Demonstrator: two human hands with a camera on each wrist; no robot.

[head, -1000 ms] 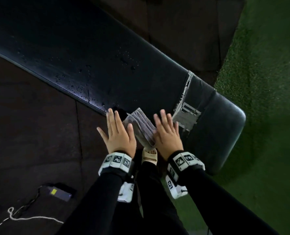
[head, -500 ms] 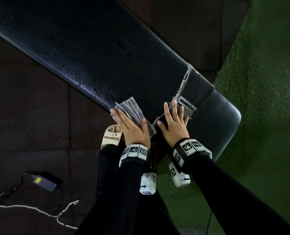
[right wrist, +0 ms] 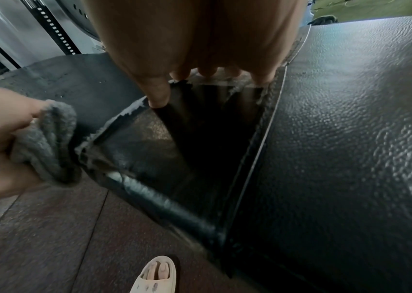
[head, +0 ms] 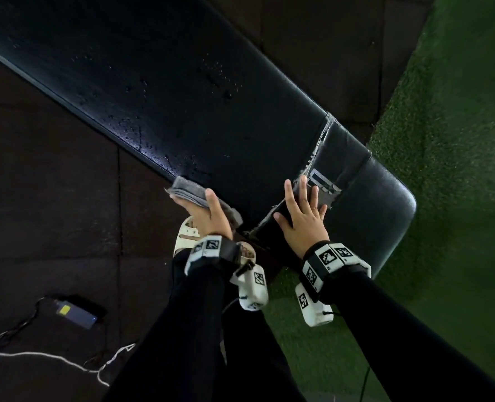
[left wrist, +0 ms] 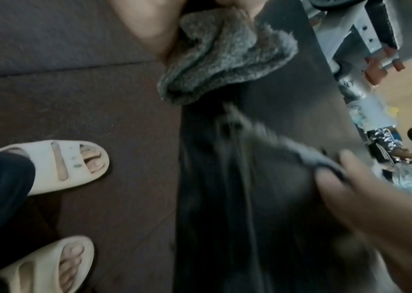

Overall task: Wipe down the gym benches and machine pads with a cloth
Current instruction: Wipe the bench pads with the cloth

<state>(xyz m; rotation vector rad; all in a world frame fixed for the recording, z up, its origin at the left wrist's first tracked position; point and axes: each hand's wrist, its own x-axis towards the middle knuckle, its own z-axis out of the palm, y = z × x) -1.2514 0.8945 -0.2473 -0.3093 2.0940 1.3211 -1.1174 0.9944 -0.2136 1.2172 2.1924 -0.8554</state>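
One long black padded bench (head: 182, 91) runs diagonally across the head view; its vinyl is pebbled, beaded with water droplets along the near edge, and torn at the seam where the two pads meet, with frayed pale backing showing. Floor to the left and behind is dark brown rubber tile (head: 52, 198); to the right lies green artificial turf (head: 458, 140). The wrist views show grey metal machine frames beyond the bench. One grey cloth (head: 187, 191), folded and fuzzy, sits at the bench's near edge, gripped by the left hand (head: 208, 216) with fingers curled round it, thumb on top. The right hand (head: 303, 216) lies flat with fingers spread and straight, pressing on the torn patch of pad just beside the seam, holding nothing. Hands: two, each with a tagged wrist unit. Cream slide sandals (left wrist: 56, 162): two, on the rubber tile below the bench edge. One small dark box with a yellow label (head: 75, 313) lies on the floor at lower left, beside one white cord (head: 46, 356).
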